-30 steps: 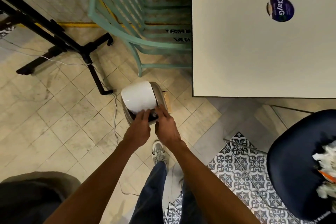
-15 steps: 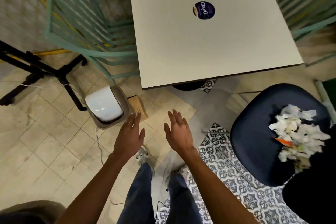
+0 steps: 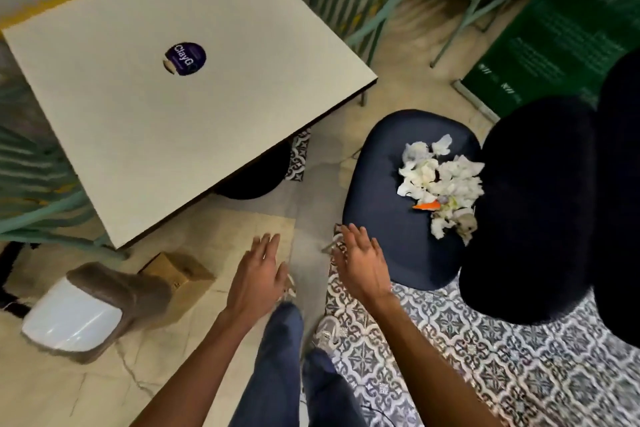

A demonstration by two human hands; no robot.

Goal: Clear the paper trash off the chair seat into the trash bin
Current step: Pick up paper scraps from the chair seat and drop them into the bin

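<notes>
A heap of crumpled white paper trash (image 3: 441, 182) with an orange scrap (image 3: 426, 205) lies on the dark blue chair seat (image 3: 384, 204) at the right. The trash bin (image 3: 86, 308), grey with a white lid, stands on the floor at the lower left. My left hand (image 3: 258, 277) hovers with straight fingers over the floor, between bin and chair, holding nothing. My right hand (image 3: 363, 260) is spread flat just left of the seat's near edge, empty, a short way from the paper.
A beige square table (image 3: 166, 107) with a round purple sticker fills the upper left. A small cardboard box (image 3: 180, 270) sits beside the bin. Teal metal chairs stand behind and left of the table. The chair's dark backrest (image 3: 533, 211) rises right of the paper. Patterned tiles lie underfoot.
Both hands left the bin's rim and swung right toward the chair. The view turned right, so the bin slid to the lower left and the paper heap came fully into view.
</notes>
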